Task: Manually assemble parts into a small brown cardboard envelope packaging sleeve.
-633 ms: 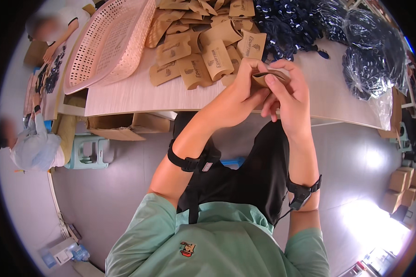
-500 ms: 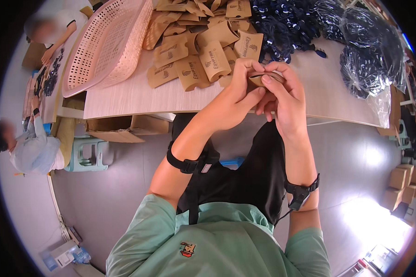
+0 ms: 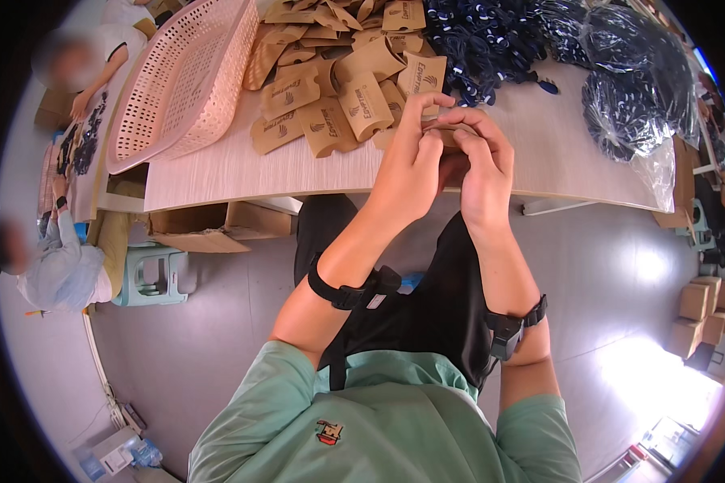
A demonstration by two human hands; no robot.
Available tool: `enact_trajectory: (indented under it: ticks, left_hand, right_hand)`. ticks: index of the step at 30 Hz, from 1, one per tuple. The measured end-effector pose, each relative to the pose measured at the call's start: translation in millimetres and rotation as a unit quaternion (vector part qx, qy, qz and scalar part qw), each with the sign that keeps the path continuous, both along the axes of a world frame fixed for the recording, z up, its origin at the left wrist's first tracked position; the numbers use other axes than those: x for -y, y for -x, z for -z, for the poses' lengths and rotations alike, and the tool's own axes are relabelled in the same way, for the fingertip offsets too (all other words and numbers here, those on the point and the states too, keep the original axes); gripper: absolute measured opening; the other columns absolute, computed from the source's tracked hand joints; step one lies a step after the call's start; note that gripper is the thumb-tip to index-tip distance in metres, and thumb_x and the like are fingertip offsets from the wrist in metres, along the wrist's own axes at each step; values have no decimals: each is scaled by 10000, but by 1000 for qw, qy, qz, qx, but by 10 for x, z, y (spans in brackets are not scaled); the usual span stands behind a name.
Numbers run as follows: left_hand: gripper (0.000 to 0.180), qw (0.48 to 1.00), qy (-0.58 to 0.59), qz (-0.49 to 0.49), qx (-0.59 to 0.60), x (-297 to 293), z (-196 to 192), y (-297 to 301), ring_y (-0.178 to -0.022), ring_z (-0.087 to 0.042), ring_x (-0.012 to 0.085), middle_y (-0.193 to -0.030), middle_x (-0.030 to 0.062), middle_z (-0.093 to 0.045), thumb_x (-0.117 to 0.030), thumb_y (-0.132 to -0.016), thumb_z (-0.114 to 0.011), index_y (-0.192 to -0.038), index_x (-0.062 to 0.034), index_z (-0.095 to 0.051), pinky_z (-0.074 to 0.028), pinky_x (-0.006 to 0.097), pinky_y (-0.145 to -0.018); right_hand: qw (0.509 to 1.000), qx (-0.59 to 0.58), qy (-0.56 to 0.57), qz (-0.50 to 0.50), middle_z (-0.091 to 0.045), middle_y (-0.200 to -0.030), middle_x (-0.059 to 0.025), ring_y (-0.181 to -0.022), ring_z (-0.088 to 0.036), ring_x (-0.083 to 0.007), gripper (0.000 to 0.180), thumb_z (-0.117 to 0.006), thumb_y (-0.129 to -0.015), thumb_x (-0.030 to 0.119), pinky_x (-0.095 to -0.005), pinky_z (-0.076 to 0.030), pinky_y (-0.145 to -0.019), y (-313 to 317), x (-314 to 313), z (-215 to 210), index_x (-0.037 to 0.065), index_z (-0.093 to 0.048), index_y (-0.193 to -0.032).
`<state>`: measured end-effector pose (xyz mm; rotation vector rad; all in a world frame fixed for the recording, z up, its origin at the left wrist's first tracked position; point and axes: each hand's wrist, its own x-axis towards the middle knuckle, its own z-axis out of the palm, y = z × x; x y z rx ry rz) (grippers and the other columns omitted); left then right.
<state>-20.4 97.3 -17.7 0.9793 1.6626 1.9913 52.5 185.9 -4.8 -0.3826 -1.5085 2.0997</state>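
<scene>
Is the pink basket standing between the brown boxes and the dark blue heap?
No, the pink basket stands left of the brown boxes, and the dark blue heap lies on their right side.

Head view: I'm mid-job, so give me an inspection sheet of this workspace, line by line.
Surface: pale wood-grain table, partly covered.
Job's things: brown carton between the hands, mostly hidden by fingers; carton pile just beyond.
Clutter: pink basket left; dark blue heap beside the pile; filled plastic bags right.
Grippers: bare left hand and right hand, both holding the carton.
Cables: possibly a thin lead below the right forearm's black device; unclear.
Surroundings: people left, one near a green stool; stacked boxes right.
</scene>
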Motion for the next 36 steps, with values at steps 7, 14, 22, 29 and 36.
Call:
enact_trajectory:
  ticks: [7,14,22,29,36]
  left_hand:
    - [409,996,2,26,88,35,-87,-30,-911,-605,158,-1065,145,-656,-61,-893,-286,-1278,-31,-422,-468,233,-708]
    - [476,999,23,34,-3,53,-42,-49,-990,-602,163,-1099,116,-628,73,-865,-448,-1311,-77,-377,-495,266,-791]
    - [434,994,63,81,25,295,-136,-81,-1075,-577,194,-1176,111,-584,32,-912,-591,-1316,-57,-459,-489,316,-908]
    - [490,976,84,-9,-200,731,-273,-391,-1042,-550,304,-1090,138,-576,-71,-825,-710,-1292,-66,-560,-448,350,-888]
    - [325,937,124,19,-327,1013,-101,-652,-957,-546,254,-1111,58,-595,-175,-800,-770,-1096,-151,-638,-326,407,-911]
  right_hand:
    - [1000,3,25,5,-666,-956,-138,-569,-637,-209,254,-392,-905,22,-274,-490,-398,22,26,-29,-38,-590,-1053]
    - [997,-46,-47,37,-669,-937,-131,-826,-630,-140,297,-432,-893,-27,-255,-498,-731,52,5,77,-18,-549,-1166]
    - [996,-44,-74,35,-565,-1202,-125,-859,-598,-147,663,-570,-889,28,-274,-503,-698,-292,191,22,57,-275,-1482]
    - [886,44,-461,13,-581,-1135,-86,-943,-579,-163,967,-736,-715,19,-277,-492,-849,-785,215,106,41,-210,-1526]
    - [966,50,-125,-219,-626,-1191,-89,-1286,-482,-238,748,-590,-763,-135,-373,-317,-1122,-1035,449,449,2,-358,-1460]
